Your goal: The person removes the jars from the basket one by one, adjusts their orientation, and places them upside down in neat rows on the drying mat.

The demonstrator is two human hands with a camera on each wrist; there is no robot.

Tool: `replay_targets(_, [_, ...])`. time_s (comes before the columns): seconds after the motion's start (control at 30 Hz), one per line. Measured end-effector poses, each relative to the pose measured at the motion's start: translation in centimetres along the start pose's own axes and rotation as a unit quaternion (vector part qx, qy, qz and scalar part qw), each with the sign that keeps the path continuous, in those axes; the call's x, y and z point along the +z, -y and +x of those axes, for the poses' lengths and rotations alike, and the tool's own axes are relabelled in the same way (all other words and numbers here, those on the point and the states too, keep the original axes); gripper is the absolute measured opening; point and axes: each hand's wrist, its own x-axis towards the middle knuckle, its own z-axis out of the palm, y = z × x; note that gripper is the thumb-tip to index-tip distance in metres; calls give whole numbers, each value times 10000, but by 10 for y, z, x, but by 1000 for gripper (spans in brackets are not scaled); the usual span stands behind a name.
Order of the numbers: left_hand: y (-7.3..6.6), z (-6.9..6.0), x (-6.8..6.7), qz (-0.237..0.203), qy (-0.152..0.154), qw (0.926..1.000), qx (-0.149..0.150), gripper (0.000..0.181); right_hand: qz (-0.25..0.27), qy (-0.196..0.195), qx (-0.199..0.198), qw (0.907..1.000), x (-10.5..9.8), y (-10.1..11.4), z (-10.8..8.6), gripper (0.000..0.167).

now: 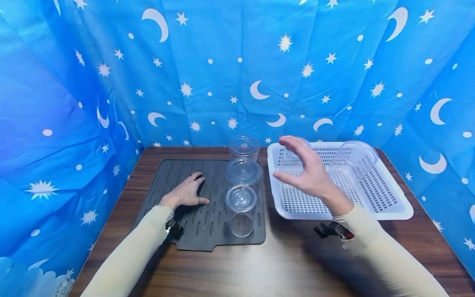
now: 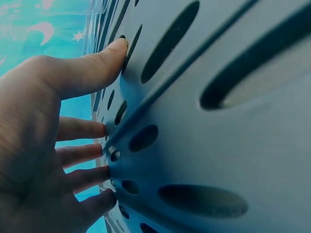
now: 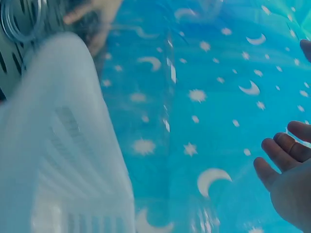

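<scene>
My left hand (image 1: 185,192) rests with spread fingertips on the dark grey slotted mat (image 1: 211,185); the left wrist view shows its thumb and fingers touching the ridged surface. Above the left part of the white plastic basket (image 1: 337,215), my right hand (image 1: 306,169) hovers, thumb and fingers apart. Partly behind it is a clear plastic cup (image 1: 287,159) in the basket. The right wrist view shows the right hand (image 3: 296,184) with relaxed fingers and nothing gripped. A second clear cup (image 1: 358,154) leans at the basket's back right.
Along the mat's right side stand several clear plastic cups in a row: a back one (image 1: 244,145), a middle one (image 1: 243,171) and a front one (image 1: 241,199). A brown wooden table (image 1: 237,272) lies underneath. Blue cloth (image 1: 222,82) with moons and stars surrounds it.
</scene>
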Motion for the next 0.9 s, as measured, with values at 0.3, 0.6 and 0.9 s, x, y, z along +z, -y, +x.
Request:
replay_targets(0.3, [-1,-1,0,39,19,10000,47,88,-23,-896,453,9949,-45,-17,-6,79])
replay_targets(0.6, [0,-2,0,36,5,10000,28,89,-832,-1600,739,9808,-77,-40,-16,77])
replay_targets(0.9, [0,-2,0,37,-14,10000,87,89,-1141,-1459,2047,9611,-101,-60,-31,82])
